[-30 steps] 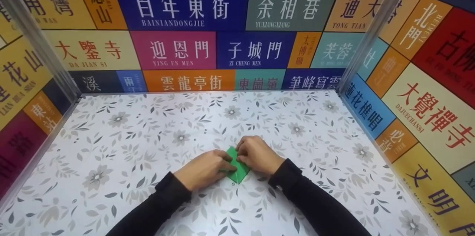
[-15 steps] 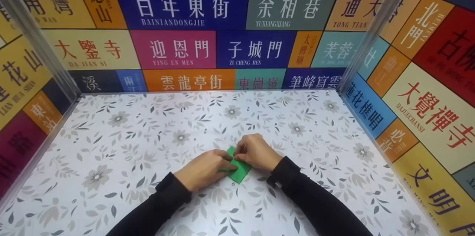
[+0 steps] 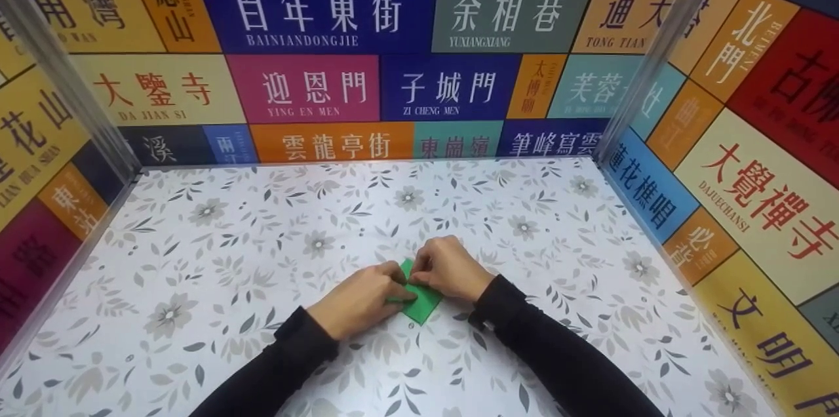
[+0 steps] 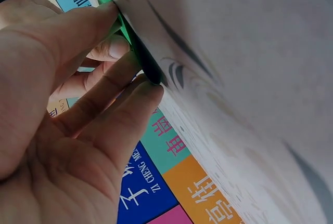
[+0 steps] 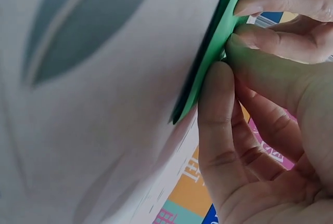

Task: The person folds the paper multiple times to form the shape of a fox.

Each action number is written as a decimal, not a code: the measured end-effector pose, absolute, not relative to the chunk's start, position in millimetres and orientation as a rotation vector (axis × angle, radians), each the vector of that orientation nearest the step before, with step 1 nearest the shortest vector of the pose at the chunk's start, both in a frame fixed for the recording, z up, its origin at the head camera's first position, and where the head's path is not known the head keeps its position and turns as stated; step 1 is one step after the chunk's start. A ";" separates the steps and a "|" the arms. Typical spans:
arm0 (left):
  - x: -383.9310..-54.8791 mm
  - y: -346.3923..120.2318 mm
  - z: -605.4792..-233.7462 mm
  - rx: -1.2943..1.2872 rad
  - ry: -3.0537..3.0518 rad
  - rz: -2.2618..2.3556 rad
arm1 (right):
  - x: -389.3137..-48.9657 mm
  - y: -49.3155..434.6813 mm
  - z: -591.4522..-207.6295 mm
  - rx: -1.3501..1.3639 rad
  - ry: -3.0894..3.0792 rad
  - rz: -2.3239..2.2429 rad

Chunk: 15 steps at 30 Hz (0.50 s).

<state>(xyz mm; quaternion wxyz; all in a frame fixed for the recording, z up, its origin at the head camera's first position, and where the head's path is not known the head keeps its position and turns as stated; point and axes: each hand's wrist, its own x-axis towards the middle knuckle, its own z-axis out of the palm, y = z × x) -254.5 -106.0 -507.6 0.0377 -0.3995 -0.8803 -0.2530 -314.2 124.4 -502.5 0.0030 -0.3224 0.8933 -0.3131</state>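
A small folded sheet of green paper (image 3: 423,307) lies on the patterned tabletop between both hands, one corner pointing toward the person. From the left, my left hand (image 3: 365,296) rests its thumb and fingertips on the paper, pressing it down. My right hand (image 3: 452,267) pinches the paper near its far corner between thumb and index finger. In the right wrist view the green paper (image 5: 209,60) shows edge-on with layered folds, and the right thumb and index finger meet at its edge. The left wrist view shows left fingertips along the paper's edge (image 4: 139,50). The hands hide part of the sheet.
The white tabletop (image 3: 262,240) bears grey flowers and leaves. Upright panels with coloured blocks of Chinese lettering enclose it: a back wall (image 3: 328,10), a left wall and a right wall (image 3: 747,181). Metal-looking strips run along the corners.
My right hand has shifted slightly left over the paper, and the crease line seen on its near part one second ago no longer shows. My left hand has stayed nearly in place.
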 end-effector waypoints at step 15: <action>-253.7 -109.3 -507.3 -1.247 -2.702 -0.749 | -316.1 122.2 -503.8 -0.977 2.821 -0.942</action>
